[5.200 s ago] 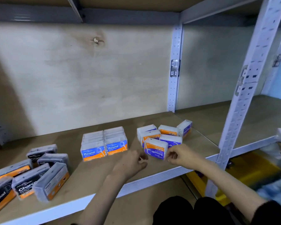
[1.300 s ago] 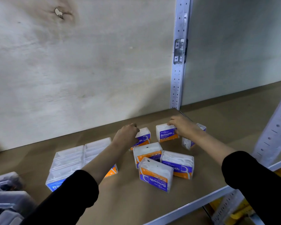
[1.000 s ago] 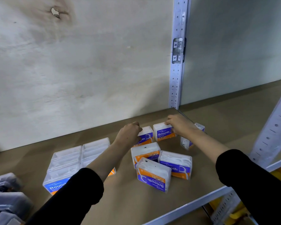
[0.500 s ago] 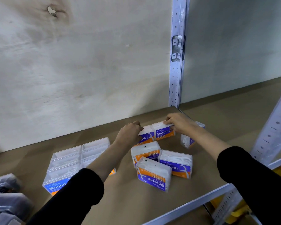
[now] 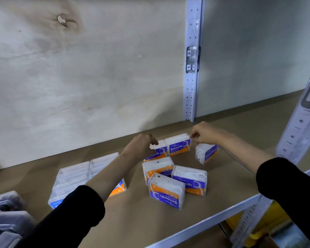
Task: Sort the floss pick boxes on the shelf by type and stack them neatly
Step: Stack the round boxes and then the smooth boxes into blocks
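Note:
Several white "Smooth" floss pick boxes with purple and orange labels lie on the brown shelf [image 5: 132,221]. Two stand side by side at the back. My left hand [image 5: 141,147] grips the back-left Smooth box [image 5: 159,152], fingers curled over its top and hiding part of it. My right hand [image 5: 204,134] pinches the top right corner of the back-right Smooth box [image 5: 178,145]. Another Smooth box [image 5: 207,153] stands tilted to the right of them. Three more [image 5: 166,190] sit in a loose cluster in front.
A neat block of clear "Round" boxes [image 5: 79,176] sits to the left, partly behind my left forearm. Grey Charcoal boxes [image 5: 4,221] lie blurred at the far left. A metal upright [image 5: 191,77] stands behind, another upright [image 5: 301,122] at the right front.
The two back Smooth boxes have been pushed together into a row. My right hand slid from the top of its box to its right end. My left hand stays on its box.

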The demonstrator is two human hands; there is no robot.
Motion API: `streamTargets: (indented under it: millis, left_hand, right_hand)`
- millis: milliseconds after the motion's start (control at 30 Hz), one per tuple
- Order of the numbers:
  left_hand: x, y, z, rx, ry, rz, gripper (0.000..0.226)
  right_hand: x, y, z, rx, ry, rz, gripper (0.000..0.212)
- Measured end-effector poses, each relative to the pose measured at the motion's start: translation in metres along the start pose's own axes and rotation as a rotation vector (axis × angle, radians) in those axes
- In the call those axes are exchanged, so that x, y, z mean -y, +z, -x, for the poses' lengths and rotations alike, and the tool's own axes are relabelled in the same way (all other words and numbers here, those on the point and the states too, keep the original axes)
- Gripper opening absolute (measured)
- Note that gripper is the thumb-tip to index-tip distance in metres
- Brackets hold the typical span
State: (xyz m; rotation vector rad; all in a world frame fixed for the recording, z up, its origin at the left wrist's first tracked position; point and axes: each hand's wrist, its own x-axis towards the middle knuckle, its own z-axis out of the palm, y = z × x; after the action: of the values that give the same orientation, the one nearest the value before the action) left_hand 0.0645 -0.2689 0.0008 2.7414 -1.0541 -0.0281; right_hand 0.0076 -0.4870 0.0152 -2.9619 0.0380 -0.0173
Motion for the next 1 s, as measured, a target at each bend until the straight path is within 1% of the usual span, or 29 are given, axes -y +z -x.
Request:
streamTargets:
  millis: [100,267,367,433,533,600,700,767,867,1000]
  left_hand:
    - [-0.005,-0.005,0.001,0.1,0.052,0.048,0.032]
    - [-0.02,-0.002,0.0,0.234,0.081,0.146,0.031]
    - [-0.028,0.0,-0.004,0.304,0.07,0.104,0.038]
    - [-0.03,0.001,-0.006,0.337,0.059,0.051,0.045]
    - [-0.031,0.004,-0.009,0.366,0.06,-0.008,0.047]
    - [-0.032,0.004,-0.01,0.344,0.059,-0.005,0.047]
    - [-0.029,-0.001,-0.008,0.21,0.075,0.089,0.047]
    - [-0.023,-0.002,-0.005,0.098,0.064,0.216,0.045]
    - [-0.013,0.004,0.006,-0.017,0.008,0.459,0.035]
    - [0.0,0.026,0.02,-0.066,-0.034,0.625,0.032]
  right_hand:
    - [-0.003,-0.01,0.01,0.054,0.004,0.023,0.029]
    - [0.0,-0.013,0.022,0.215,0.007,0.129,0.045]
    - [0.0,-0.008,0.023,0.246,0.001,0.196,0.047]
    - [0.0,-0.004,0.024,0.24,0.002,0.211,0.045]
    - [0.001,0.0,0.024,0.222,-0.002,0.23,0.043]
    - [0.001,0.002,0.024,0.212,-0.005,0.24,0.042]
    - [0.0,0.002,0.024,0.208,-0.003,0.231,0.042]
    - [-0.001,0.002,0.024,0.211,0.001,0.233,0.042]
    - [-0.002,0.004,0.022,0.21,0.014,0.238,0.043]
    - [-0.001,0.004,0.022,0.206,0.028,0.207,0.042]
